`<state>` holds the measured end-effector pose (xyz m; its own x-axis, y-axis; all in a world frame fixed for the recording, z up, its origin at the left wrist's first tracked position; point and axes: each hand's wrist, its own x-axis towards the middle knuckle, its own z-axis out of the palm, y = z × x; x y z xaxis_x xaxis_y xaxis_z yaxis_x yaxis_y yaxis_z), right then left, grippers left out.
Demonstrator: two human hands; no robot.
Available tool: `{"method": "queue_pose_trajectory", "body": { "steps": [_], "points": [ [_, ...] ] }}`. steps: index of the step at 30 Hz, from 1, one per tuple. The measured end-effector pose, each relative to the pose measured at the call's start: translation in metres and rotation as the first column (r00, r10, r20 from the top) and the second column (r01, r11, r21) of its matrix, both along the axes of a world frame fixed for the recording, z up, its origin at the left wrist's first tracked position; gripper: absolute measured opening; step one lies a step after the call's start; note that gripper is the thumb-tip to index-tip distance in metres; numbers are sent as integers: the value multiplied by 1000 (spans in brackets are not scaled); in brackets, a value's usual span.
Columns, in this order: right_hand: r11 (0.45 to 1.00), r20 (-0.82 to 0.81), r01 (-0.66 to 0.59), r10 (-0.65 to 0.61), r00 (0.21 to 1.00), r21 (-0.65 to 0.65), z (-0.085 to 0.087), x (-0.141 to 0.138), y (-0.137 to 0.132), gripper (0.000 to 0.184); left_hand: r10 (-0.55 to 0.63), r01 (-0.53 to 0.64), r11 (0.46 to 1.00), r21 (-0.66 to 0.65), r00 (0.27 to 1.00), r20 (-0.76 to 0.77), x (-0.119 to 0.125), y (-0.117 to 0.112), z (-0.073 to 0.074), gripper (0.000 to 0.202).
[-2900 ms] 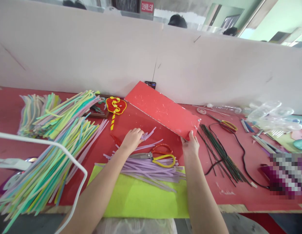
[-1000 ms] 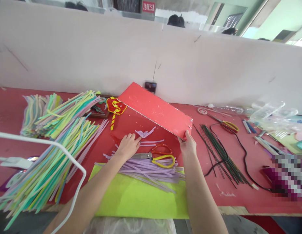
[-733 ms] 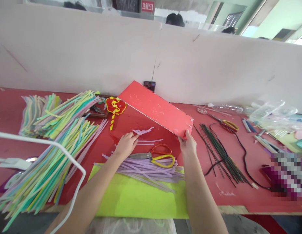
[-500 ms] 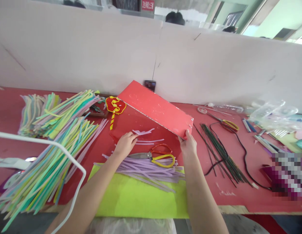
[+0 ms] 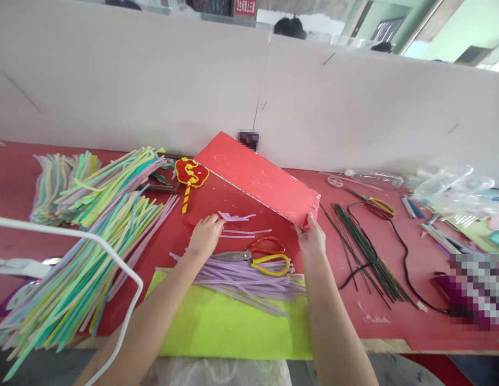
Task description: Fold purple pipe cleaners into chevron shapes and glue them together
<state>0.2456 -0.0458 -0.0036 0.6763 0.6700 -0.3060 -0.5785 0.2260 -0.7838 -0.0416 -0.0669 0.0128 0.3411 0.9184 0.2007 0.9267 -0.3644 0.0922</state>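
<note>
My right hand grips the near right corner of a red board, thumb on top. The board is tilted, its far side near the white partition. My left hand is closed, with short lavender pipe cleaner pieces at its fingertips; how firmly they are pinched is hidden. Two longer lavender strands lie just right of that hand. Between my forearms, scissors with one red and one yellow handle lie on a pile of lavender pipe cleaners, over a yellow-green sheet.
Bundles of pastel pipe cleaners spread at left, behind a white curved bar. A red and yellow fan-shaped ornament lies left of the board. At right are dark green stems, another pair of scissors and clear plastic.
My left hand has shifted slightly left, beside the short lavender pieces. My right hand and the red board look the same.
</note>
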Motion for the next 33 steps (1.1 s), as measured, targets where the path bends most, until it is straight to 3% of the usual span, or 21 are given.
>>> {"method": "queue_pose_trajectory", "body": {
  "steps": [5, 13, 20, 33],
  "points": [
    [1000, -44, 4, -3, 999, 8, 2, -1, -1, 19, -3, 3, 1000, -4, 999, -45, 2, -2, 5, 23],
    [1000, -42, -8, 9, 999, 26, 1, -1, -1, 21, -2, 1, 1000, 21, 1000, 30, 0, -5, 6, 4],
    [1000, -54, 6, -4, 999, 25, -1, 1, 1, 18, 11, -17, 994, 105, 998, 56, -2, -3, 8, 8],
    [995, -2, -83, 84, 996, 51, -5, -3, 0, 20, -23, 14, 997, 80, 993, 114, -8, -1, 3, 17]
  ]
}}
